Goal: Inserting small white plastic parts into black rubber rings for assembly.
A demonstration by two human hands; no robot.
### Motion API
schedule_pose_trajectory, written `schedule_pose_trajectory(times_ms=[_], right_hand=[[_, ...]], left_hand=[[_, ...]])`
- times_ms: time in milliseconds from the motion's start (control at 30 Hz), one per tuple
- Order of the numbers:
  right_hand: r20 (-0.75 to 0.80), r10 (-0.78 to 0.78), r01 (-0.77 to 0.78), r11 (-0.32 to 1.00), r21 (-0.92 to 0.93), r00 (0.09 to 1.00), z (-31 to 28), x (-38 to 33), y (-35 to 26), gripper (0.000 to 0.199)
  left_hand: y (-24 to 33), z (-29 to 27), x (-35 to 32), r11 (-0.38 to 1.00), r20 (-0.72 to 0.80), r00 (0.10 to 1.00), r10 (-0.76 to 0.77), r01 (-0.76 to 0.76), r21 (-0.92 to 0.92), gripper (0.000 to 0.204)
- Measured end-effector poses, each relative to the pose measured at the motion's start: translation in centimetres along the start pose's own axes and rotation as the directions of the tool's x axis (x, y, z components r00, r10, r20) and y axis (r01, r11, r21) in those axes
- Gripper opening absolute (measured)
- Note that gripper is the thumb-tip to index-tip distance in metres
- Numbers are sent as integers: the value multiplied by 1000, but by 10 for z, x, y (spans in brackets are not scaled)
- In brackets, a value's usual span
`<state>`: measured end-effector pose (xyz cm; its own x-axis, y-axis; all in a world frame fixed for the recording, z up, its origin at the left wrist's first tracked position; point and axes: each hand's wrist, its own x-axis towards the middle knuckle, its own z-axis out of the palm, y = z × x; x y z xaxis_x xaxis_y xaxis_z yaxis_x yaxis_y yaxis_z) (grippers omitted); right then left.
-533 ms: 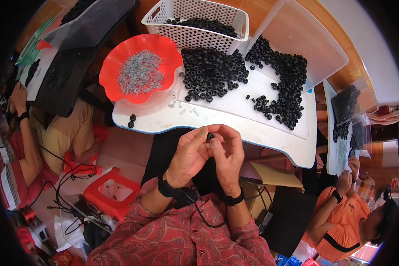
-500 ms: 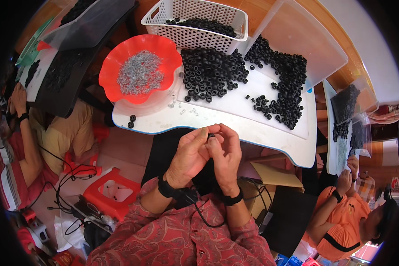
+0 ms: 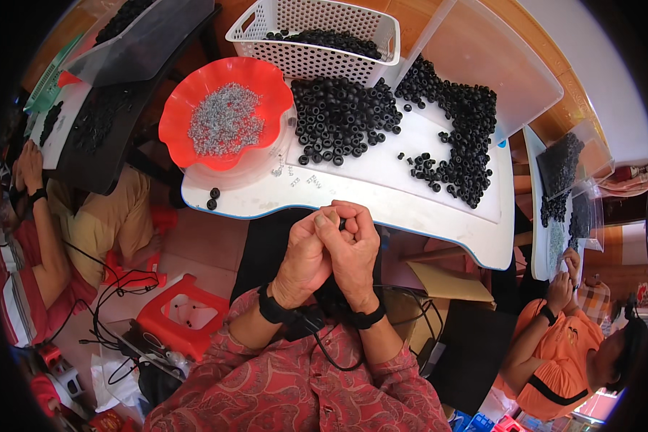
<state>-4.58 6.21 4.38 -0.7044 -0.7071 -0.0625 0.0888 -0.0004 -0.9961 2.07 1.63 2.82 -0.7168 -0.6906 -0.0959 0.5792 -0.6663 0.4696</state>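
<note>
Pinching a small black ring between them, left grip and right grip clench together.

Fingers now pressed tighter together.

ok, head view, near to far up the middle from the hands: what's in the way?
Left hand and right hand pressed together → white table edge → pile of black rings → white basket.

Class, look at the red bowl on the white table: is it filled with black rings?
No, the red bowl holds a heap of small silvery grey pieces; the black rings lie beside it on the white table.
</note>
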Motion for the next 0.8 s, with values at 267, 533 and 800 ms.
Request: schedule_pose_trajectory(times_ms=[267, 533, 800], right_hand=[[27, -148, 150, 983, -106, 989, 2, -3, -8, 43], [127, -165, 185, 968, -168, 978, -11, -6, -21, 64], [-35, -214, 214, 977, -1, 976, -29, -8, -9, 49]], left_hand=[[5, 0, -1, 997, 44, 998, 35, -38, 65, 27], [14, 7, 4, 998, -9, 1000, -29, 30, 57, 38], [46, 27, 52, 947, -171, 984, -52, 103, 303, 34]])
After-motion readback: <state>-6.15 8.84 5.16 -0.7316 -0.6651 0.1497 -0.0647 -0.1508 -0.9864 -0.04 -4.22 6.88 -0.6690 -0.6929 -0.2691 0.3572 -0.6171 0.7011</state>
